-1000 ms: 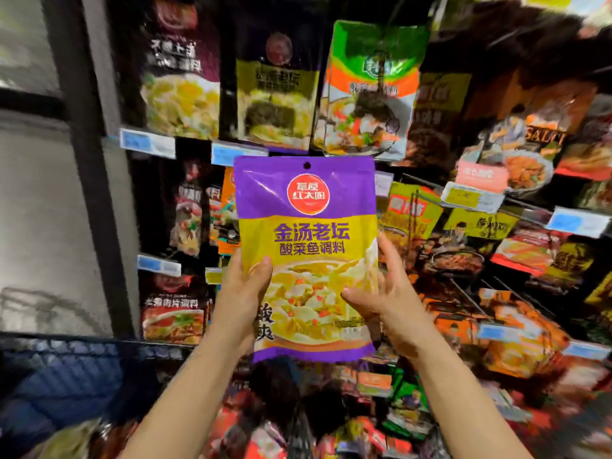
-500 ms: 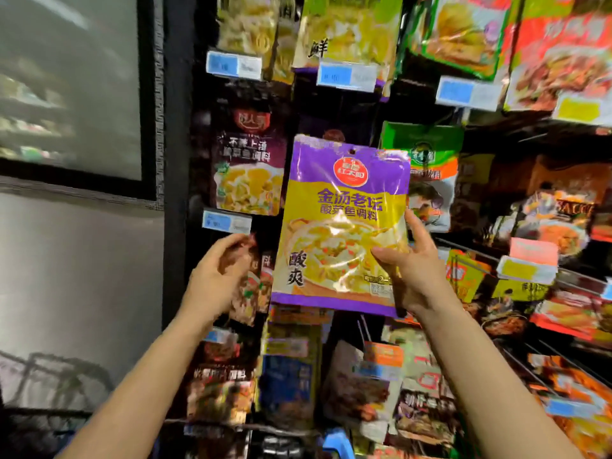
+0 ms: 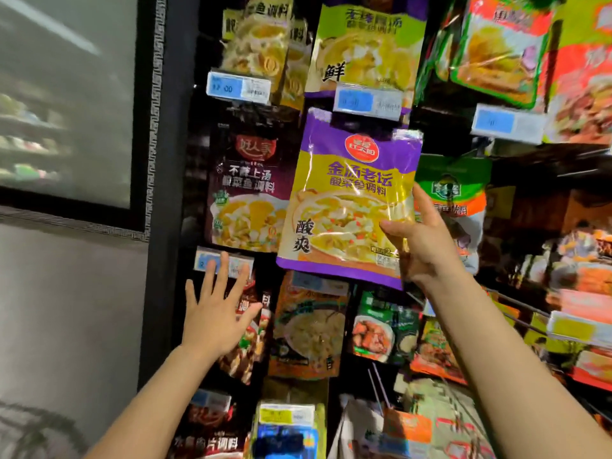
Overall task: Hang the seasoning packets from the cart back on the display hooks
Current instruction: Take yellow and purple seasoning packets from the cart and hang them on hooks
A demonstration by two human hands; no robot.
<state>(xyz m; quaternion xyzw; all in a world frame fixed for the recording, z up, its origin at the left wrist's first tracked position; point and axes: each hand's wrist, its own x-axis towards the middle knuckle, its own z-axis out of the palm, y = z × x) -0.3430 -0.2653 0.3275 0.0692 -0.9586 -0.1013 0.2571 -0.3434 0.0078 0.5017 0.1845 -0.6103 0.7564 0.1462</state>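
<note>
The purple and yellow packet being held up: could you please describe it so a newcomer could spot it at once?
On the dark display wall of hanging packets, look just under the middle blue price tag. The purple and yellow packet sits in the right hand; it alone has a red round logo and tilts.

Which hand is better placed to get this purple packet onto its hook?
The right hand: it pinches the purple packet, raised just under a price tag. The left hand is spread open lower down, holding nothing.
</note>
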